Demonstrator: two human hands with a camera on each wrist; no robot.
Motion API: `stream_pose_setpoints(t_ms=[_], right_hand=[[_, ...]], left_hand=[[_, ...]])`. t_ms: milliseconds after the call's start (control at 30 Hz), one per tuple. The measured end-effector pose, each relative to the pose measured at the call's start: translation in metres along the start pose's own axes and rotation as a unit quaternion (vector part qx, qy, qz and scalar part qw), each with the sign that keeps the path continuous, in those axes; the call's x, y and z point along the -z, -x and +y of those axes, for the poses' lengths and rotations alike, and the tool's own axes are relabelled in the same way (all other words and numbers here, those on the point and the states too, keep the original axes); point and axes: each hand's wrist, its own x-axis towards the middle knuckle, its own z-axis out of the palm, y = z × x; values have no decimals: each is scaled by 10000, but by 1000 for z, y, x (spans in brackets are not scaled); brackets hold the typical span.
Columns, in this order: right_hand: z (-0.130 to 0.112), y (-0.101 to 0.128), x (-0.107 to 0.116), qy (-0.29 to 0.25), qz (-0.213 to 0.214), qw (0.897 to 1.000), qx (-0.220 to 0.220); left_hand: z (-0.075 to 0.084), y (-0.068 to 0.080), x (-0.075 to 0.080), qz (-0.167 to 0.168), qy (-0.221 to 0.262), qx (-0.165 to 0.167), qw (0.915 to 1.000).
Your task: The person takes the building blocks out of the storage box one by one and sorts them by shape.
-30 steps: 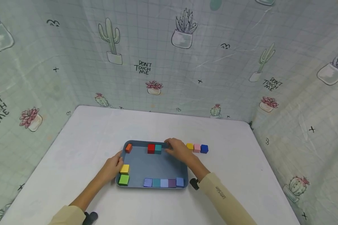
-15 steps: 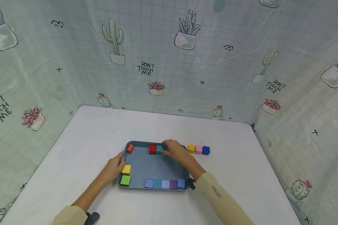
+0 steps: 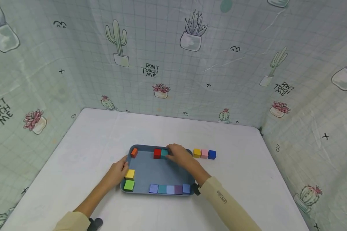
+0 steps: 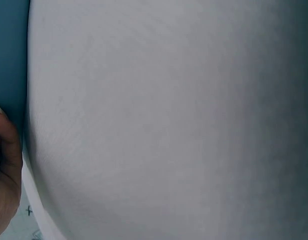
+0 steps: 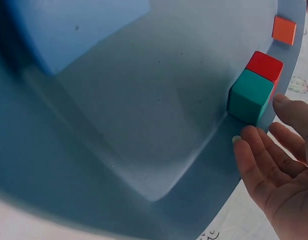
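Fingers point(image 5: 254, 150) of our right hand point(image 3: 180, 156) lie relaxed, tips just touching the teal cube point(image 5: 250, 96) beside the red cube point(image 3: 157, 153) at the blue tray's point(image 3: 162, 171) far rim, w/ our left hand point(image 3: 117, 169) resting loosely on its left edge, holding nothing.

Left hand fingers point(image 4: 6, 170) at lower left, beside blue tray point(image 4: 8, 50), white table point(image 4: 169, 125).
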Motion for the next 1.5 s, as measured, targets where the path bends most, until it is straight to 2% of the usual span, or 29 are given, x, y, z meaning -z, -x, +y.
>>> stream_pose_setpoints(t_ms=[267, 500, 900, 1133, 1333, 1500], right_hand=[[-3, 1, -2, 289, -282, 9992, -44], [-6, 2, -4, 169, -240, 9996, 16], [-6, 0, -14, 593, -203, 9980, 41], [-6, 2, -15, 565, -187, 9982, -4], [-7, 4, -13, 452, -211, 9988, -3], [-7, 6, -11, 382, -263, 9989, -4]], left_hand=[[1, 2, -1, -35, 54, -14, 10000], [0, 1, 0, -50, 11, -59, 10000], [-1, 1, -2, -62, -13, -113, 9999], [-2, 1, -2, -18, -22, -189, 9998], [-1, 1, 0, -119, 32, -65, 9999], [-2, 2, 0, -6, 14, -164, 9999]])
